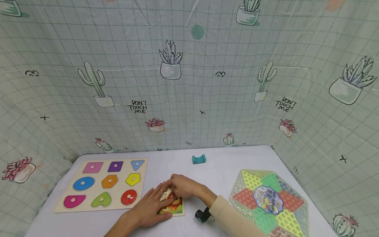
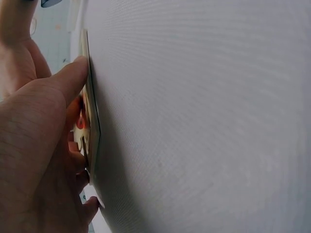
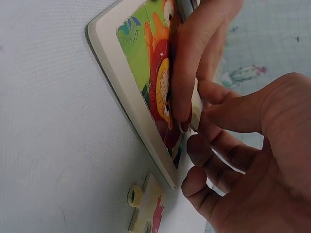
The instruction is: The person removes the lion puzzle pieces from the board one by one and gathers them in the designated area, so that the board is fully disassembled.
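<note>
A small jigsaw puzzle in a pale frame [image 1: 179, 214] lies on the white table, and its picture shows a red-maned lion [image 3: 164, 87] on green. My left hand [image 1: 149, 207] lies across it with fingers spread, thumb along its near edge [image 2: 77, 73]. At the far side of the puzzle, my right hand [image 1: 184, 186] pinches a pale puzzle piece [image 3: 197, 109] between thumb and forefinger, tilted against the board. Part of the picture is hidden under the fingers. Just off the frame's corner, a loose puzzle piece [image 3: 146, 206] with a pink mark rests on the table.
A wooden shape board [image 1: 118, 204] with coloured knobbed pieces lies to the left. A teal notched block [image 1: 199, 159] stands toward the back. Beside my right forearm is a small black object [image 1: 202, 215]. A hexagonal checkers-style board [image 1: 269, 197] lies at right. A patterned cloth hangs behind.
</note>
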Motion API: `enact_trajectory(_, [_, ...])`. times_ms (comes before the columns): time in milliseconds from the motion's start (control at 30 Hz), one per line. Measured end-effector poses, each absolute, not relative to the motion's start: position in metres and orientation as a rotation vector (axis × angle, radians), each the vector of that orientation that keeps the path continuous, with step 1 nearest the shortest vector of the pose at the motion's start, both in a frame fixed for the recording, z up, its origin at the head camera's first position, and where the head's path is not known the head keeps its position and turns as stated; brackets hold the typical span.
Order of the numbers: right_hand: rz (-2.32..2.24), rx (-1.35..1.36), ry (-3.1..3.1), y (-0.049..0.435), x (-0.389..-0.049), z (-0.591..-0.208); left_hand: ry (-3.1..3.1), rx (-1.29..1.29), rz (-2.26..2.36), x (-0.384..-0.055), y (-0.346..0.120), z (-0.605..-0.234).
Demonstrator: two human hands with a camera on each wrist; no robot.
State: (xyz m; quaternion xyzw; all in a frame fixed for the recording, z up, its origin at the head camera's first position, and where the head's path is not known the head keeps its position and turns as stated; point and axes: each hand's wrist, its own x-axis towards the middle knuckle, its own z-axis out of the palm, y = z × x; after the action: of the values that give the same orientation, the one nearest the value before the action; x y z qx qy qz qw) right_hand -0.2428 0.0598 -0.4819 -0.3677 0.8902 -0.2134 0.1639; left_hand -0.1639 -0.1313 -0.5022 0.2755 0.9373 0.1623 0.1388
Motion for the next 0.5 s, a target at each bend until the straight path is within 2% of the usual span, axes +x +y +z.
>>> enact_trajectory(500, [-0.670,-1.017,2.541,0.0599,-0.2447,-0.4769,2.696,0.799,0.471,-0.1646,-0.1318,-0.4994])
